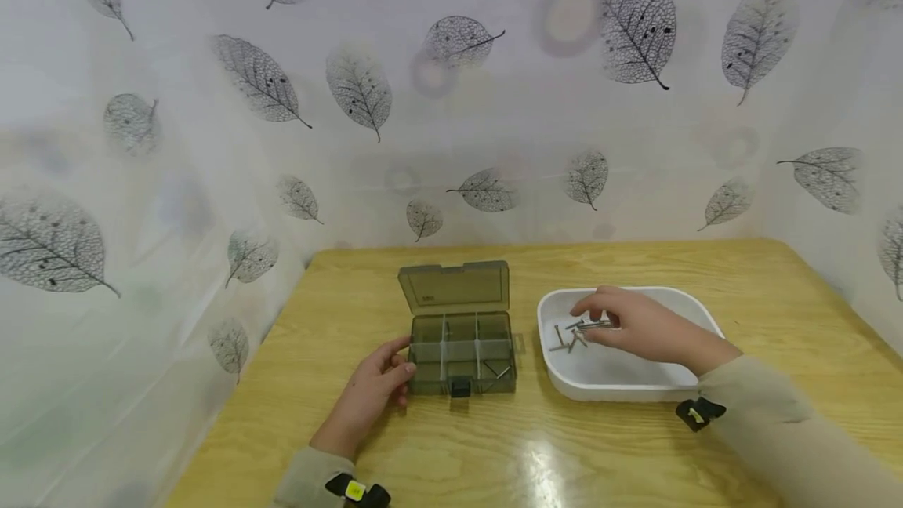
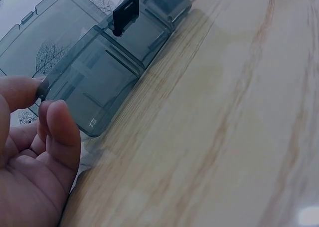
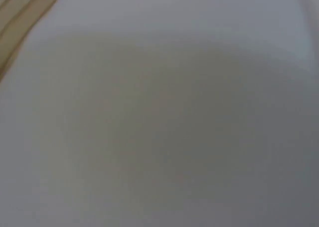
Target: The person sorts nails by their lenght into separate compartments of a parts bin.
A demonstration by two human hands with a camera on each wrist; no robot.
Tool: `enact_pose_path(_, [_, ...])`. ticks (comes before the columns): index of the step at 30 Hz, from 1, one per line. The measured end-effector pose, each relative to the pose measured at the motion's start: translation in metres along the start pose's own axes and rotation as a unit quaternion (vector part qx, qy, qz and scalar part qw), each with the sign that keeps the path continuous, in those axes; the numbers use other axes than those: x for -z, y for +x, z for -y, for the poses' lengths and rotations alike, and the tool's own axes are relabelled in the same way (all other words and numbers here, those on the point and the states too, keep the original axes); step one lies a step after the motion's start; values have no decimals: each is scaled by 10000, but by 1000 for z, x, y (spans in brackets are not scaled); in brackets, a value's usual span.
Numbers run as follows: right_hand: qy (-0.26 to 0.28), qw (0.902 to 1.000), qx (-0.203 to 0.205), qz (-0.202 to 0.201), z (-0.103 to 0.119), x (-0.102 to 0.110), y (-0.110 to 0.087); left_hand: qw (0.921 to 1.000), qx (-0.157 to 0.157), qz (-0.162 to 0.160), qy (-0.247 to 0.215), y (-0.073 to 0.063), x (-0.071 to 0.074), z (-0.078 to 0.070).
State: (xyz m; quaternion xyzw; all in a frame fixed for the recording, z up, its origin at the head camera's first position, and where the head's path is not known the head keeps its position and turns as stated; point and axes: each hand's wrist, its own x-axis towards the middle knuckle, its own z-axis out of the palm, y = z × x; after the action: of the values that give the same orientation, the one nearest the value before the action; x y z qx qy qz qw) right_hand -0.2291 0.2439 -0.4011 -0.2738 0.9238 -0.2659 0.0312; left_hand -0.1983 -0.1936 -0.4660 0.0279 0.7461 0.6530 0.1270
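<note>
A smoky clear plastic compartment box (image 1: 462, 351) lies with its lid (image 1: 457, 288) raised at the back. Two screws (image 1: 497, 370) are in its front right compartment. My left hand (image 1: 368, 390) pinches the box's left side; the left wrist view shows fingertips at the edge of the box (image 2: 94, 77). Over the white tray (image 1: 635, 393), my right hand (image 1: 645, 326) pinches a few silvery screws (image 1: 596, 324) between thumb and fingers. Several loose screws (image 1: 573, 339) lie in the tray's left part beneath the fingertips. The right wrist view is only a pale blur.
Box and tray stand side by side on a wooden table (image 1: 451, 445), a narrow gap between them. A black latch (image 1: 460, 388) hangs at the box's front. Leaf-printed sheeting (image 1: 494, 124) surrounds the table at the back and sides.
</note>
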Motion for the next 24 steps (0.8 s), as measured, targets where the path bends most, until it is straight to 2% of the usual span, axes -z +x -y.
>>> enact_pose_path(6, [-204,9993,-275,-157,-30,11,-18,10000,35,9,-43,-2,1,0])
enact_pose_path(12, [-102,9993,-351,-113,-54,14,-23,10000,-20,60,-7,-1,-1,-2])
enact_pose_path(15, [-164,9993,-336,-44,-59,11,-20,10000,5,74,7,-2,0,-2])
enact_pose_path(24, [-890,9927,-810,46,-65,3,-11,9999,-18,74,152,0,1,3])
